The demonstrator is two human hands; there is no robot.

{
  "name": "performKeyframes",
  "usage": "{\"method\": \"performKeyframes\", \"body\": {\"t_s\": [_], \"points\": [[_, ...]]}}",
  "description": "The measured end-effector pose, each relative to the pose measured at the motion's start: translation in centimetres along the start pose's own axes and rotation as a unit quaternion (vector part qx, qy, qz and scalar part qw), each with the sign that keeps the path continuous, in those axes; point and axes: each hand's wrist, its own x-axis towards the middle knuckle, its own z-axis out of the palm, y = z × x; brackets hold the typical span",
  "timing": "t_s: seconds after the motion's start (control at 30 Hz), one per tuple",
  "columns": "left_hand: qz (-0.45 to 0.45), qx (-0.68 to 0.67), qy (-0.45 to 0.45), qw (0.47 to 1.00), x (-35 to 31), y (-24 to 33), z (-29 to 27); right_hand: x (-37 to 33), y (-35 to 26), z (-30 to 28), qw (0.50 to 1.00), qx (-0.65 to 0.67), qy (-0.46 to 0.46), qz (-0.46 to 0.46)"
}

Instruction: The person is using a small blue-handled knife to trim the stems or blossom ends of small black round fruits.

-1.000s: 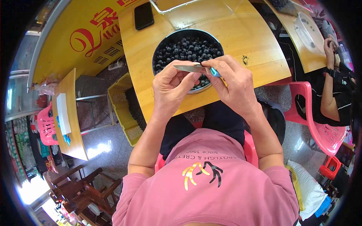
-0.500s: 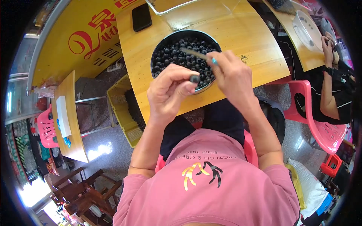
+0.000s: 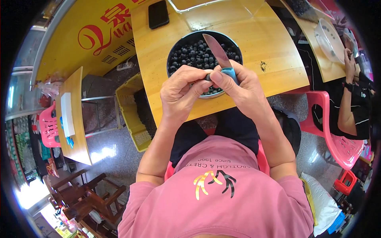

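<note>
Head view, seated worker at a wooden table. I see the right hand [image 3: 243, 85] curled shut around the blue handle of a small knife [image 3: 220, 55], whose blade points up and away over the bowl. The left hand [image 3: 183, 90] meets it, thumb and fingertips pressed together on one small dark round fruit [image 3: 208, 77], held just at the base of the blade. Both hands hover over the near rim of a round dark bowl [image 3: 173, 51], which stands near the table's near edge and is heaped with the same dark fruits [image 3: 194, 53]. I judge the work to be at an early or middle stage: one fruit is in hand, the bowl remains nearly full, and I cannot see where finished pieces go. A black phone [image 3: 158, 14] lies at the far left corner of the table [image 3: 262, 35]; a metal tray [image 3: 186, 4] sits at the far edge. A yellow crate [image 3: 127, 115] stands on the floor to the left.
</note>
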Motion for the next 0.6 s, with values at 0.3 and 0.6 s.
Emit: {"method": "performKeyframes", "body": {"t_s": [0.3,0.6], "points": [[-0.015,0.07,0.201,0.977,-3.3,0.9,-7.5,0.9,0.0,-0.9,1.0,-0.005,0.015,0.003],[-0.021,0.393,0.139,0.909,-3.0,1.4,-9.6,0.8,1.5,-4.4,0.989,-0.02,0.147,-0.014]]}}
